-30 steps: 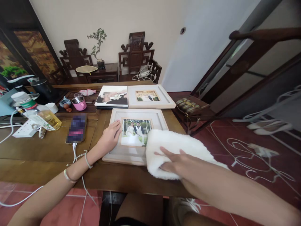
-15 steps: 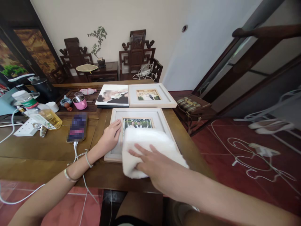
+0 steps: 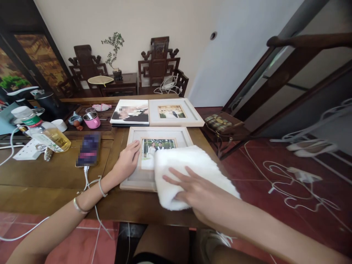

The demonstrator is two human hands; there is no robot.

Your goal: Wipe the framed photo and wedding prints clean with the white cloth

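A light wooden picture frame (image 3: 158,135) with a wedding photo lies flat near the front edge of the wooden table (image 3: 55,172). My left hand (image 3: 127,160) rests flat on the frame's left border, fingers stretched out. My right hand (image 3: 192,185) presses flat, fingers spread, on a fluffy white cloth (image 3: 189,165) that covers the frame's lower right part and part of the photo.
A second framed photo (image 3: 174,112) and a frameless print (image 3: 130,112) lie further back. A phone (image 3: 88,149) on a white cable, a bottle of yellow liquid (image 3: 45,134), a power strip (image 3: 27,150) and a pink cup (image 3: 92,120) sit to the left. Cables lie on the red floor at right.
My right hand slid the cloth left over the photo, then back right a little, uncovering more of the picture. My left hand stayed on the frame.
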